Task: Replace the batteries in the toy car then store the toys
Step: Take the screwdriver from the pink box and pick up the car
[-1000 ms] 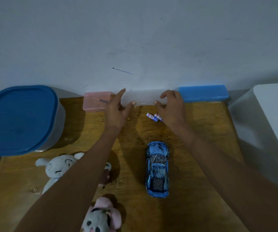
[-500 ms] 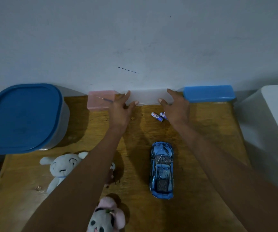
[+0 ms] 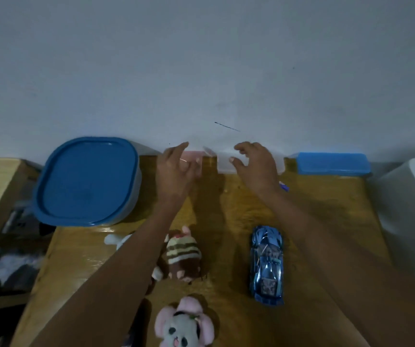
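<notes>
The blue toy car [image 3: 266, 264] lies on the wooden table [image 3: 326, 209], nose toward the wall. Against the wall stands a translucent white box [image 3: 225, 167]. My right hand [image 3: 256, 166] reaches over it, thumb on its front and fingers curled over its top. One small battery [image 3: 284, 187] peeks out beside my right wrist. My left hand [image 3: 176, 169] hovers with spread fingers over a pink box [image 3: 191, 155], where a thin metal tool [image 3: 183, 160] lies. A brown striped plush [image 3: 184, 256], a pink-and-grey plush [image 3: 184, 329] and a white plush [image 3: 115, 240], half hidden by my left arm, lie nearer me.
A large grey container with a blue lid [image 3: 86, 181] fills the table's back left corner. A flat blue box [image 3: 331, 163] sits at the back right against the wall. A white cabinet [image 3: 411, 209] borders the table's right edge.
My left hand slid left from the translucent box to over the pink box. My right hand shifted left along the translucent box and now covers most of the batteries. The view swung left.
</notes>
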The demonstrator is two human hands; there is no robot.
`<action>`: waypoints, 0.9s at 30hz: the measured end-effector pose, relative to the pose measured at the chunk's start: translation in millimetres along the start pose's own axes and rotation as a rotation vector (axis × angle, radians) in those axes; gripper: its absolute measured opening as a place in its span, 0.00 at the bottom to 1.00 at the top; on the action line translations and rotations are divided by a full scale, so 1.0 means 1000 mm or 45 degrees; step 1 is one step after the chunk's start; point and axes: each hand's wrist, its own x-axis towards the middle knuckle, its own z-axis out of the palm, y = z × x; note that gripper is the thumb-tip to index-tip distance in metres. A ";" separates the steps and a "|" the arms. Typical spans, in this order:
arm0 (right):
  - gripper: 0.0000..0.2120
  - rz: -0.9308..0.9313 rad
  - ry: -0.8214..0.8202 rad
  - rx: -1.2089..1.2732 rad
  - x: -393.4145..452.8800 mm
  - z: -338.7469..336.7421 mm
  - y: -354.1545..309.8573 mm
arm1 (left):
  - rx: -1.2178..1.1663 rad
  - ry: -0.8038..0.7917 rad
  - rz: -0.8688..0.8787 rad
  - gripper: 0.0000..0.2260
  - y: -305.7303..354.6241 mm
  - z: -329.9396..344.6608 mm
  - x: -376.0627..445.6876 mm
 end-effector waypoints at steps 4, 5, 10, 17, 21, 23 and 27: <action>0.18 -0.073 -0.194 0.065 -0.004 0.042 -0.036 | -0.028 -0.129 -0.168 0.28 -0.045 -0.014 -0.001; 0.19 -0.078 -0.223 0.042 -0.006 0.053 -0.040 | -0.095 -0.180 -0.177 0.29 -0.052 -0.015 -0.002; 0.23 -0.099 -0.252 0.067 -0.014 0.087 -0.048 | -0.368 -0.281 -0.140 0.30 -0.071 -0.015 -0.004; 0.18 -0.128 -0.120 0.036 -0.013 0.101 -0.043 | -0.385 -0.201 -0.091 0.19 -0.077 -0.003 0.005; 0.17 -0.160 -0.074 0.038 -0.012 0.100 -0.042 | -0.418 -0.182 -0.084 0.18 -0.084 0.003 0.007; 0.17 -0.178 -0.079 0.034 -0.011 0.100 -0.040 | -0.444 -0.177 -0.078 0.18 -0.086 0.004 0.007; 0.19 -0.222 -0.084 -0.019 -0.010 0.102 -0.036 | -0.453 -0.164 -0.073 0.19 -0.088 0.006 0.006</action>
